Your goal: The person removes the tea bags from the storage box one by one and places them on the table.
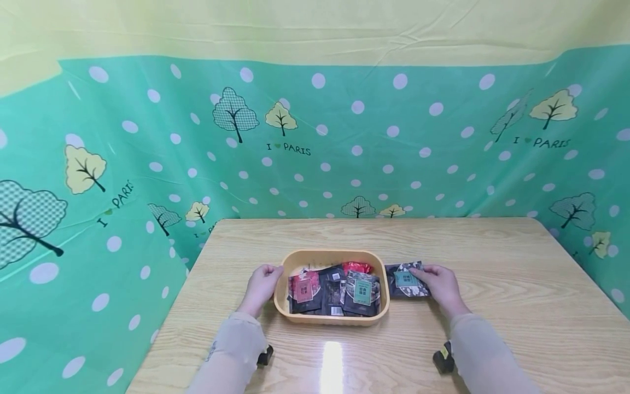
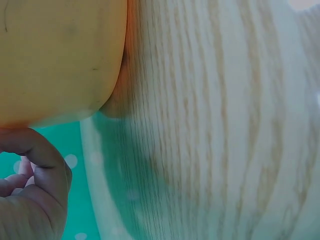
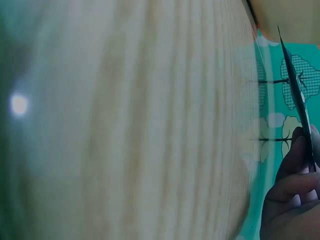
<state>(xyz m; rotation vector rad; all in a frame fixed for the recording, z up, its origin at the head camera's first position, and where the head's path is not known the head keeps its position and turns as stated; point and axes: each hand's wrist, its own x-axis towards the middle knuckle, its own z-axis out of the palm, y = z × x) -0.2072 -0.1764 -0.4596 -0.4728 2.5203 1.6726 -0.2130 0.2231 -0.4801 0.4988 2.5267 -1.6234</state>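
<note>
A yellow-orange plastic bin (image 1: 331,320) with rounded corners sits on the table, holding several flat packets. Inside, a dark packet with a pink label (image 1: 304,291) lies at the left, and one with a green label (image 1: 362,293) at the right. My left hand (image 1: 261,285) grips the bin's left rim, thumb bent against the wall in the left wrist view. Just off the bin's right side, my right hand (image 1: 441,284) pinches a dark patterned packet with a teal label (image 1: 406,279) by its right end. Edge-on, this packet looks thin in the right wrist view.
A red packet (image 1: 357,267) and a dark packet with a barcode (image 1: 334,293) also lie in the bin. The wood-grain table (image 1: 517,284) meets a green dotted cloth (image 1: 374,131) at the back and sides. Dark wrist devices (image 1: 444,358) sit under the sleeves.
</note>
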